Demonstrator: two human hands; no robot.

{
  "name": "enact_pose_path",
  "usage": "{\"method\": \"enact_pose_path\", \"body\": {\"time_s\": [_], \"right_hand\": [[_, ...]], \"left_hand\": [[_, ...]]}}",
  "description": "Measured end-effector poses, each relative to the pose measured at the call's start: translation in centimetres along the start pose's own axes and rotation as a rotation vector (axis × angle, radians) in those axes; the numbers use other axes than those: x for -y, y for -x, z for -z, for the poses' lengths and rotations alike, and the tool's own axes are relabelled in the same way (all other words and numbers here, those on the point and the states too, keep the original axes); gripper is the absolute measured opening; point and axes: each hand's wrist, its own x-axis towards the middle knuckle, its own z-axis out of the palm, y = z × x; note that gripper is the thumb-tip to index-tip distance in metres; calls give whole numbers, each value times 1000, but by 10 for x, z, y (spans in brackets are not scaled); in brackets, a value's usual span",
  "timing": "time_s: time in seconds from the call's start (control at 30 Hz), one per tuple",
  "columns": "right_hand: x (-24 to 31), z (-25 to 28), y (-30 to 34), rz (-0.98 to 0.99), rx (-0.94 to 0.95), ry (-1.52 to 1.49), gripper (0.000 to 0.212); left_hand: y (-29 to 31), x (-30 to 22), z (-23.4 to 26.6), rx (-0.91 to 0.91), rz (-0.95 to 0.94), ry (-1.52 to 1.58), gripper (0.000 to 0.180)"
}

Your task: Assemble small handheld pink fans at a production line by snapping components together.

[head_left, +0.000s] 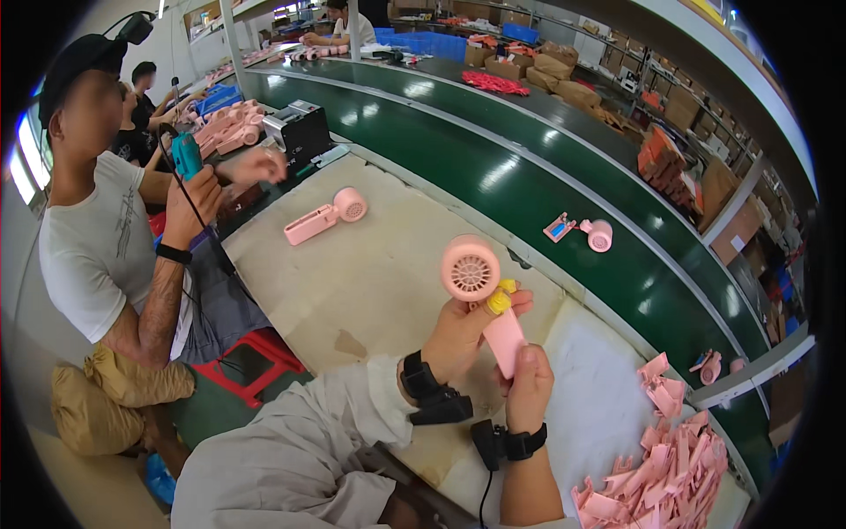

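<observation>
A pink handheld fan [505, 335] is held up over the table, its round grilled head at the top and its handle slanting down to the right. My left hand [460, 335] is closed around the fan just below the head, with yellow wraps [500, 300] on its fingers. Lower down, my right hand [530, 379] pinches the bottom end of the handle. Another pink fan [328, 216] lies on the table to the left, its long handle hollow and open. At the lower right, a heap of pink plastic handle covers [665, 472] lies close to my right forearm.
A green conveyor belt [493, 176] runs behind the table, carrying an opened pink fan [599, 234] with a blue part beside it. At the left a co-worker [97, 238] holds a teal power screwdriver [186, 156] near a black box [298, 130]. A red stool [251, 361] stands below.
</observation>
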Motion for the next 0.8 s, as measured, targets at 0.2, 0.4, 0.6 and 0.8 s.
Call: {"method": "enact_pose_path", "body": {"time_s": [0.2, 0.4, 0.6, 0.8], "right_hand": [[-18, 21, -13, -41, 102, 231, 20], [-26, 28, -35, -93, 120, 226, 20], [-46, 46, -37, -105, 20, 263, 17], [-38, 32, -42, -90, 65, 297, 16]], "left_hand": [[-49, -77, 64, 330, -130, -1892, 29], [-85, -153, 196, 69, -44, -2437, 25], [-106, -156, 165, -95, 352, -2692, 33], [-175, -97, 107, 296, -142, -2366, 40]]}}
